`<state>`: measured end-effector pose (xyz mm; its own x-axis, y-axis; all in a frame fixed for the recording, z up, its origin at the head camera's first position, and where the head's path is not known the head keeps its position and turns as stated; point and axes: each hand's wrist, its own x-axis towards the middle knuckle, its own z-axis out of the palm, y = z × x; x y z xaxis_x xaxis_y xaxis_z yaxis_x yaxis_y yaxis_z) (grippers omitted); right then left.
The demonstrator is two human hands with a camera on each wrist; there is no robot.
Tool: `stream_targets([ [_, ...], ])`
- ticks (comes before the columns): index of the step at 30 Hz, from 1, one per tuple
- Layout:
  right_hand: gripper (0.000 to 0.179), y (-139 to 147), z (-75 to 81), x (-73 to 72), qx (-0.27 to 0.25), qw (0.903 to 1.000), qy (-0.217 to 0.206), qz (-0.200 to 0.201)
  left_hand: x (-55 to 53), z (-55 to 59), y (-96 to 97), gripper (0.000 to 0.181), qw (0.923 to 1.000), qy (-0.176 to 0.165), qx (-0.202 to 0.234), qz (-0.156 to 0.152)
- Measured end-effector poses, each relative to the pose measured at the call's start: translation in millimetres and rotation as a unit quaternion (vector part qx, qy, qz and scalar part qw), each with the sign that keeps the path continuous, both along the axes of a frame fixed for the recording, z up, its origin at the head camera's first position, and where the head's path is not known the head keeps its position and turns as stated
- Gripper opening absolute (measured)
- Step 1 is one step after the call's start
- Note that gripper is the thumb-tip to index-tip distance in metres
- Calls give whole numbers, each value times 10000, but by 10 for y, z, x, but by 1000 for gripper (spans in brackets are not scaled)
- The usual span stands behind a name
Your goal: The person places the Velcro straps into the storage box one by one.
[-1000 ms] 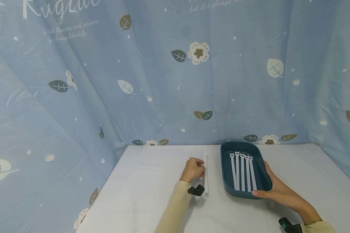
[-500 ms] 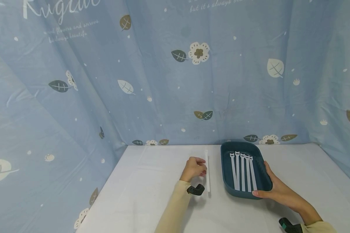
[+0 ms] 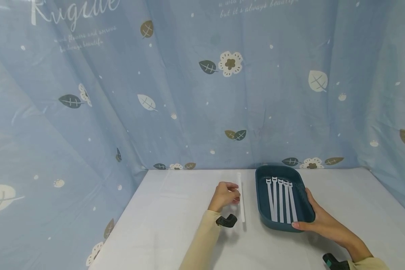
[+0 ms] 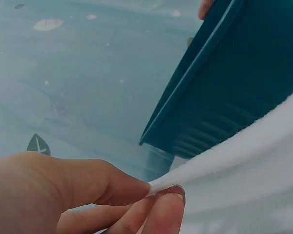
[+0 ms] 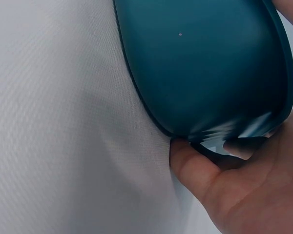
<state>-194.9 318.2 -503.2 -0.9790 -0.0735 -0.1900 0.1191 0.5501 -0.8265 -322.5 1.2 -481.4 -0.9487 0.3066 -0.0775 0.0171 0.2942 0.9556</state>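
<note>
My left hand (image 3: pixel 224 197) pinches a white hook-and-loop cable tie (image 3: pixel 242 210) between thumb and fingers, left of the dark teal tray (image 3: pixel 278 226). The tie stands edge-on, running away from me; in the left wrist view its fuzzy band (image 4: pixel 234 141) stretches from the fingertips toward the right. Several white cable ties (image 3: pixel 281 200) lie side by side in the tray, their slotted heads at the far end. My right hand (image 3: pixel 324 223) grips the tray's near right corner, thumb on the rim. In the right wrist view the fingers go round its wall (image 5: pixel 205 73).
A white cloth (image 3: pixel 168 217) covers the table. Behind and at the sides hangs a blue curtain (image 3: pixel 189 112) with leaf and flower prints, which meets the table's far edge just behind the tray.
The near end of the pinched cable tie has swung slightly right, toward the tray. The head view has tilted up a little. The right hand and tray have stayed in place.
</note>
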Motion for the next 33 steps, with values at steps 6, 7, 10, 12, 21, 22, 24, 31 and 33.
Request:
stream_targets([
  [6, 133, 1, 8, -8, 3, 10000, -74, 6, 13, 17, 22, 32, 9999, 63, 69, -37],
  [7, 134, -1, 8, -6, 0, 10000, -87, 4, 15, 23, 28, 32, 9999, 70, 75, -43],
  [10, 134, -6, 5, -5, -16, 10000, -88, -7, 20, 52, 48, 32, 9998, 46, 171, -46],
  [12, 134, -8, 3, -5, -34, 10000, -78, -14, 17, 81, 65, 32, 9996, 58, 259, -63],
  [21, 133, 5, 3, -3, 53, 10000, 27, 27, -16, 206, 149, 29, 9980, 124, 538, -293],
  [22, 133, 7, 1, -4, 64, 10000, 35, 25, -17, 218, 158, 29, 9980, 127, 546, -305],
  [24, 133, 9, -1, -2, 55, 10000, 52, 35, -21, 240, 180, 30, 9979, 124, 555, -320],
  [31, 133, 2, -1, 9, 48, 9999, 107, 59, -43, 303, 276, 28, 9977, 144, 587, -305],
  [33, 133, 2, -6, 7, 50, 9999, 124, 45, -47, 316, 301, 27, 9978, 137, 581, -291],
])
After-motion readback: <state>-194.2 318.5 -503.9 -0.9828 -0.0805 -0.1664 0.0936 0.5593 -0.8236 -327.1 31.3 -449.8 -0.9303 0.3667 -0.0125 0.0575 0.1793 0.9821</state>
